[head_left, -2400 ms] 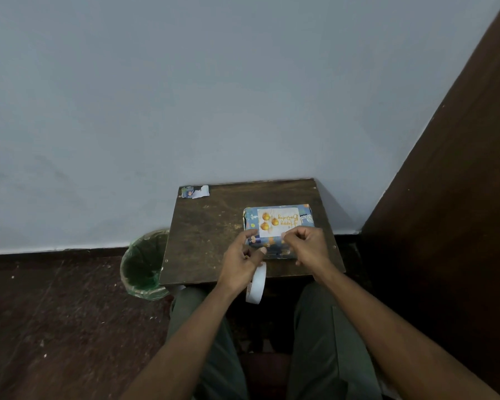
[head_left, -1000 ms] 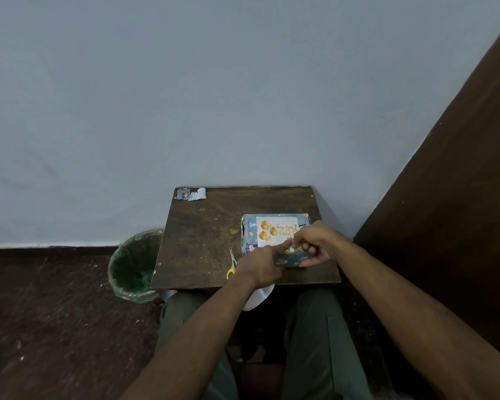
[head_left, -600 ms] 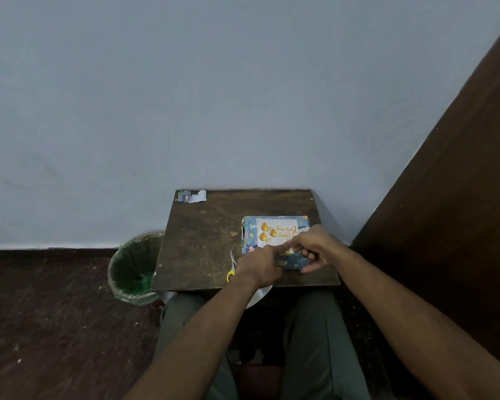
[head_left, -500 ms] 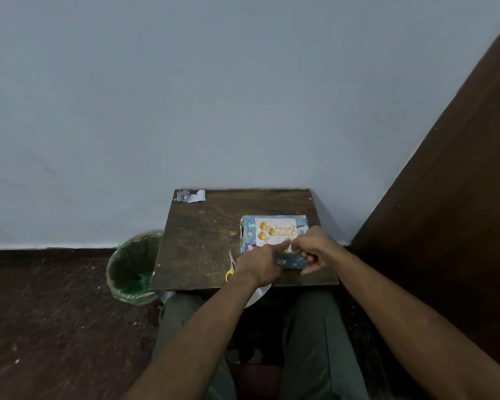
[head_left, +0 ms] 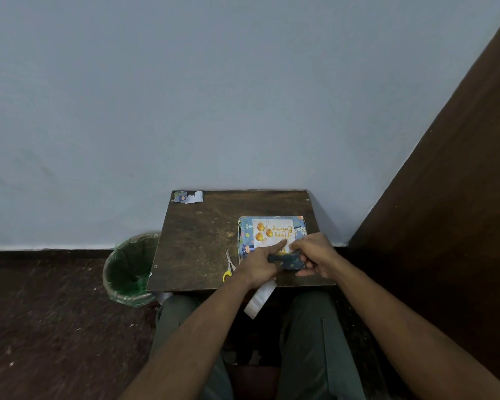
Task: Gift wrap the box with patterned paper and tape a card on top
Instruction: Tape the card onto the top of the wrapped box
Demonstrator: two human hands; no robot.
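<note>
At the lower left of the frame, a bin (head_left: 130,269) lined with green plastic stands on the dark floor, just beside the left edge of the small wooden tabletop (head_left: 202,243). At the tabletop's far left corner lies a scrap of patterned paper (head_left: 187,196). Nearer the front edge, a pair of scissors (head_left: 228,267) with yellow handles lies just left of the left hand (head_left: 261,264). That hand stretches its forefinger forward, the tip pressing on the near edge of the card (head_left: 273,232), while its other fingers (head_left: 277,265) are curled under; a white roll of tape (head_left: 259,298) hangs below the hand past the tabletop's front edge, though how it is held cannot be told. The box (head_left: 244,241), wrapped in blue patterned paper, sits on the right half of the tabletop, with the white card lying flat on top, gold ornaments and gold lettering showing. At the right, the right hand (head_left: 312,255) grips the box's near right corner, thumb at the card's edge and fingers curled round the side. A brown wooden panel (head_left: 445,197) fills the right of the frame.
</note>
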